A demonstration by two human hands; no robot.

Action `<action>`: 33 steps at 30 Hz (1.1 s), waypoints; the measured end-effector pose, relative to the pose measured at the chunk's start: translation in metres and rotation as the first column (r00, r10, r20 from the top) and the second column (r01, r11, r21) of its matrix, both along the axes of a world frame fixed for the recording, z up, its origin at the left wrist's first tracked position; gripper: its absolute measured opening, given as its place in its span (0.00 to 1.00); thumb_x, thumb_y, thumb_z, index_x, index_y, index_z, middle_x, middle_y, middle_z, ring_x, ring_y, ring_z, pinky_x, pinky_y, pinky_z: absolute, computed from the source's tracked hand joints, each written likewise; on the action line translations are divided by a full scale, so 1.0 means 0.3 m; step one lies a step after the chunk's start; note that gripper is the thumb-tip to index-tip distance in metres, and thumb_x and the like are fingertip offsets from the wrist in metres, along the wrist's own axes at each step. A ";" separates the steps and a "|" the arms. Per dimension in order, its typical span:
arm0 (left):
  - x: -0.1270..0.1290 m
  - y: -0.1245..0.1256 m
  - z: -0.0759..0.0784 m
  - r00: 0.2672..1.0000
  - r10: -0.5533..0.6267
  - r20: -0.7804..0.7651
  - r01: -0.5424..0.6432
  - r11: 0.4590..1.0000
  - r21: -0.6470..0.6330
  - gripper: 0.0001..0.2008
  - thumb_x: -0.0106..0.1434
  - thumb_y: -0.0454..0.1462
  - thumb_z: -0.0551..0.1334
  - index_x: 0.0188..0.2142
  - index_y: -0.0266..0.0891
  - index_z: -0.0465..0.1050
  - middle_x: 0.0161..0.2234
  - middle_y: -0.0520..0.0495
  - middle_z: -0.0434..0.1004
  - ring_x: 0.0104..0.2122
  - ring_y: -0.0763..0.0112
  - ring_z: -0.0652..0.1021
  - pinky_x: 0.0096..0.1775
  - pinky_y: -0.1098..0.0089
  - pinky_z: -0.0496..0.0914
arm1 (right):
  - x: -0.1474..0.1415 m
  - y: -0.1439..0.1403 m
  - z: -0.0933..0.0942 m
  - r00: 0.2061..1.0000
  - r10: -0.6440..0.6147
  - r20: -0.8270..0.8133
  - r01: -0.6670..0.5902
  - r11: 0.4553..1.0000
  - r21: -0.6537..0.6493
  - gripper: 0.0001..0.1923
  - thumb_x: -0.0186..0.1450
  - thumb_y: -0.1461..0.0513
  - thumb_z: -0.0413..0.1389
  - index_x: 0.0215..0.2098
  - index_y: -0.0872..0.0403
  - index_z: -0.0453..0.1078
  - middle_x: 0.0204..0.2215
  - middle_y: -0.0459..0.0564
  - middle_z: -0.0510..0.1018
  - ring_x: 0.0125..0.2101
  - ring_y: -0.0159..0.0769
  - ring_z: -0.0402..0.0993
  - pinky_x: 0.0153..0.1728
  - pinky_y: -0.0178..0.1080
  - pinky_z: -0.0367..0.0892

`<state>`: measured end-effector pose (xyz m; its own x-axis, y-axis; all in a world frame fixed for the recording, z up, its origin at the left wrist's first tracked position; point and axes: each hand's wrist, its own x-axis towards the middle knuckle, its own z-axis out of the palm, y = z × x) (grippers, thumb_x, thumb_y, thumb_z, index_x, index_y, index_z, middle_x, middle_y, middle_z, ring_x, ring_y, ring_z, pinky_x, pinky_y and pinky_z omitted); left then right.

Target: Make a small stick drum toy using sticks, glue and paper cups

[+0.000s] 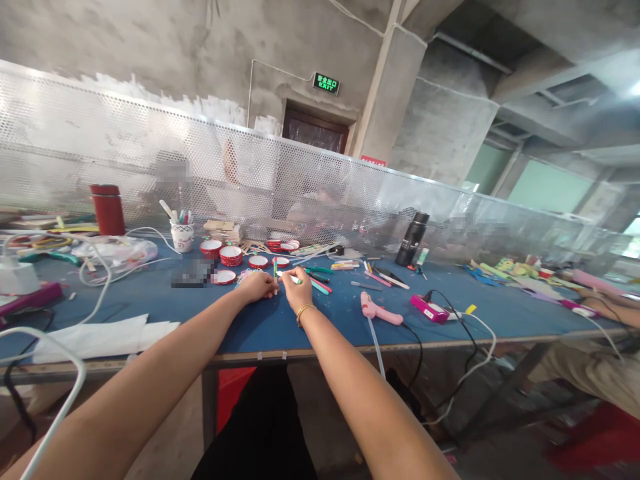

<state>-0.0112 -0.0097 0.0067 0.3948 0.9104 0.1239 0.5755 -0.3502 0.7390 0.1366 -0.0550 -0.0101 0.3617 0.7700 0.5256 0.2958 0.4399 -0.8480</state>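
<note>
Both my arms reach forward over a long blue table (pixel 280 320). My left hand (pixel 259 285) rests on the table with its fingers curled; what it pinches, if anything, is too small to tell. My right hand (pixel 296 283), with a gold bracelet on the wrist, grips a thin white and green stick (pixel 291 279) that points toward the left hand. Just beyond the hands lie several red and white round lids (pixel 231 255) and coloured craft sticks (pixel 320 285).
A pink glue gun (pixel 379 309) and a magenta box (pixel 429 309) with cables lie to the right. A red flask (pixel 107 209), a cup of pens (pixel 182 233) and a black bottle (pixel 413 239) stand by the perforated metal screen (pixel 300 180). Another person's arm (pixel 613 308) rests far right.
</note>
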 end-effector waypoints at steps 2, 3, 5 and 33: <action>0.000 0.000 0.001 1.000 -0.007 0.010 0.007 1.000 -0.004 0.15 0.58 0.48 0.67 0.22 0.42 0.75 0.22 0.51 0.78 0.26 0.70 0.78 0.30 0.74 0.70 | 0.004 -0.001 0.002 0.999 -0.034 -0.008 0.034 0.999 -0.026 0.07 0.59 0.55 0.56 0.25 0.48 0.68 0.29 0.45 0.81 0.36 0.41 0.76 0.42 0.38 0.68; 0.000 0.000 0.001 1.000 -0.010 0.013 0.010 1.000 -0.005 0.15 0.58 0.48 0.67 0.22 0.42 0.75 0.22 0.51 0.78 0.26 0.69 0.78 0.30 0.74 0.70 | 0.005 -0.001 0.003 0.999 -0.044 -0.015 0.043 0.999 -0.033 0.07 0.59 0.55 0.56 0.25 0.48 0.68 0.29 0.45 0.81 0.36 0.41 0.76 0.42 0.38 0.68; 0.000 -0.001 0.003 1.000 -0.017 0.011 0.017 1.000 -0.006 0.15 0.58 0.48 0.67 0.22 0.42 0.75 0.22 0.51 0.78 0.26 0.69 0.79 0.30 0.74 0.70 | 0.005 -0.002 0.005 0.999 -0.036 -0.026 0.035 0.999 -0.027 0.07 0.59 0.56 0.56 0.25 0.48 0.68 0.29 0.45 0.81 0.36 0.41 0.76 0.41 0.38 0.68; -0.003 0.017 -0.008 1.000 -0.017 -0.003 0.017 1.000 -0.015 0.15 0.59 0.48 0.66 0.23 0.42 0.75 0.22 0.51 0.78 0.27 0.69 0.79 0.30 0.74 0.70 | -0.001 -0.015 0.010 1.000 -0.015 0.003 0.015 1.000 0.009 0.07 0.58 0.58 0.56 0.23 0.48 0.68 0.27 0.44 0.81 0.35 0.40 0.77 0.43 0.38 0.68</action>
